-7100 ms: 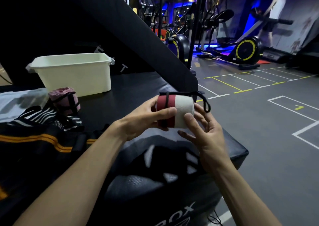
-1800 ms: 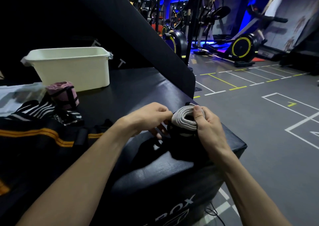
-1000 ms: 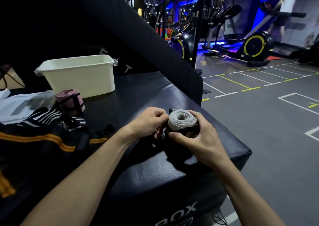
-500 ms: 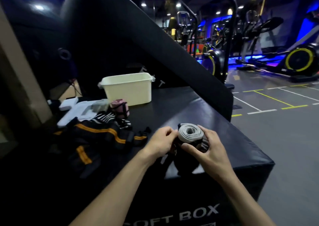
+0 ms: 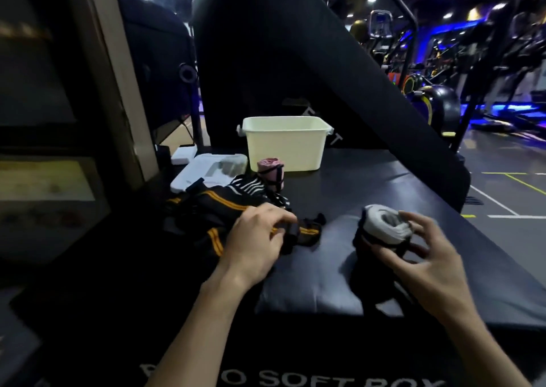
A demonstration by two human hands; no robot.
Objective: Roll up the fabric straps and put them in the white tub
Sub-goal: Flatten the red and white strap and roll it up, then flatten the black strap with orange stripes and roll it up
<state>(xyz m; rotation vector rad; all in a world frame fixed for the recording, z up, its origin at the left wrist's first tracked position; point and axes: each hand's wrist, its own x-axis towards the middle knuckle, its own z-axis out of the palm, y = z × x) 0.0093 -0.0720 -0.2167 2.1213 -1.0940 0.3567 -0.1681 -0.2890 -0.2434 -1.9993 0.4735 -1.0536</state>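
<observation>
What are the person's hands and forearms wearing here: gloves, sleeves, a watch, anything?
Nothing shows. The left hand and the right hand are bare, with no gloves, rings or tape. Both forearms are uncovered up to the frame's bottom edge: no sleeve cuff, watch or wristband in view.

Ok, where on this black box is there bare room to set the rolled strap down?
Bare top lies between the white tub and the grey roll in the right hand, and along the front edge between the wrists. Left of the left hand the loose straps and pink roll crowd it.
</observation>
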